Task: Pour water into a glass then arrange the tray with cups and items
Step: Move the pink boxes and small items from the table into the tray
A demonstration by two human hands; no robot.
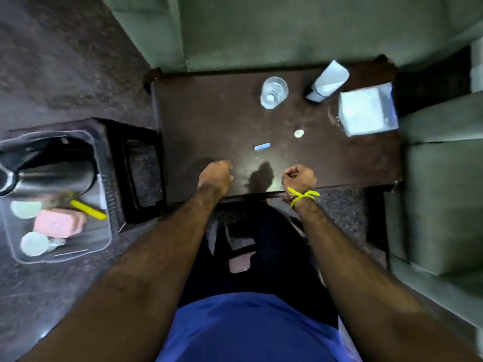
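Observation:
A clear glass (274,92) stands at the far middle of the dark wooden table (214,121). A white bottle with a dark cap (327,81) lies tilted to its right. My left hand (216,173) and my right hand (298,176) both rest near the table's front edge with fingers curled, holding nothing. A yellow band is tied on my right wrist. To the left, on a dark stool, a clear plastic tray (103,231) carries a steel jug (47,168), pale cups (34,243), a pink box (56,222) and a yellow stick (87,209).
A white tissue box (367,111) stands at the table's right end. A small blue piece (262,146) and a white cap (298,133) lie mid-table. Green sofas surround the table at the back and right. Dark floor lies to the left.

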